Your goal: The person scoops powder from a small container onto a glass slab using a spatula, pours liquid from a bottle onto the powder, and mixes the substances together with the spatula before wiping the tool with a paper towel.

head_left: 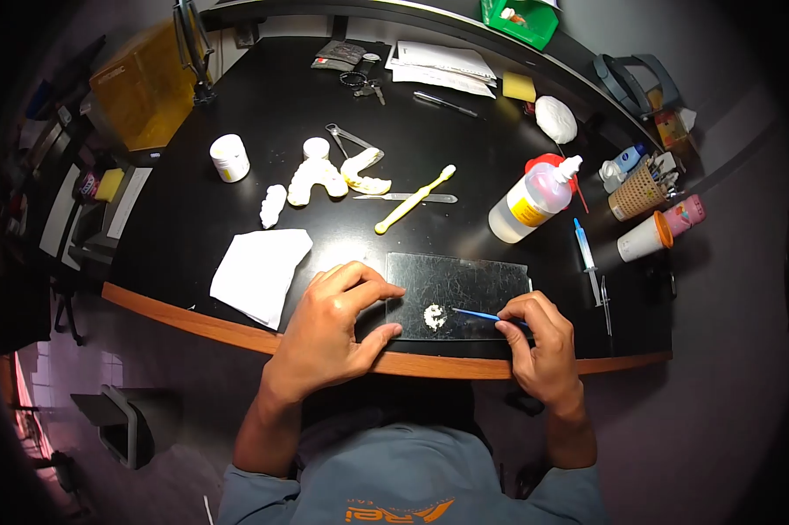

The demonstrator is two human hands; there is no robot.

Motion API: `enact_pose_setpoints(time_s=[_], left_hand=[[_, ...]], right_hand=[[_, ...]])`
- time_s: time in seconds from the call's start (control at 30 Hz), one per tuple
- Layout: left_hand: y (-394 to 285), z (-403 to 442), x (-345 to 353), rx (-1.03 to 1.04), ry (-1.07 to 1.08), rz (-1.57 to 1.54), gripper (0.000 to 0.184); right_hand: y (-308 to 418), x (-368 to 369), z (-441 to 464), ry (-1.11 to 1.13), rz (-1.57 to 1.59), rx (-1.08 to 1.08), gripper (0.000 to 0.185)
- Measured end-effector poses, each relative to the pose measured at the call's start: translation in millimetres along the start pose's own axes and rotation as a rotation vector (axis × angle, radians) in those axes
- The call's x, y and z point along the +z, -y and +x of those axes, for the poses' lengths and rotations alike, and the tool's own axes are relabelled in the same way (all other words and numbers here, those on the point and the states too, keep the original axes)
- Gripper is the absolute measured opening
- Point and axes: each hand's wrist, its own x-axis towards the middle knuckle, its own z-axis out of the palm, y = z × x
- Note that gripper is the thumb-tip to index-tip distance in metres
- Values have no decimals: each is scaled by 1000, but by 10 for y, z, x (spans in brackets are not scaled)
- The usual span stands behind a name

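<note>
Grey cloth with orange lettering, the person's shirt (403,477), is nearest, beyond it the wooden edge (451,366) of a black desk (272,105). Just past that edge lies a dark, scratched slab (491,280) bearing a small white heap (430,320), left of its middle. The right hand (543,341) pinches a thin blue stick (478,314) between thumb and fingers, the tip just right of the heap; I cannot tell whether they touch. The left hand (324,324) has thumb and forefinger apart, both at the slab's left edge. A folded white sheet (259,271) lies left of that hand, a blue syringe (585,249) right of the slab. Farther out, a yellow brush (409,206) crosses a scalpel (440,199), with a labelled bottle (519,213) to their right and two pale dental casts (311,181) and a white jar (229,159) to their left. Beyond lie a pen (445,104), papers (443,61) and, farthest, a green bin (532,33)
</note>
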Motion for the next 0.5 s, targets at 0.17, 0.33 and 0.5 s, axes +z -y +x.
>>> enact_pose_setpoints(time_s=[0.17,0.33,0.5], left_hand=[[-7,9,12,-18,18,-18,43],[-18,11,15,-16,24,14,44],[-15,12,9,-10,30,24,45]], right_hand=[[313,148,-200,-81,29,-27,28],[445,304,-371,-83,-90,-67,36],[416,296,-380,-97,-109,-42,34]])
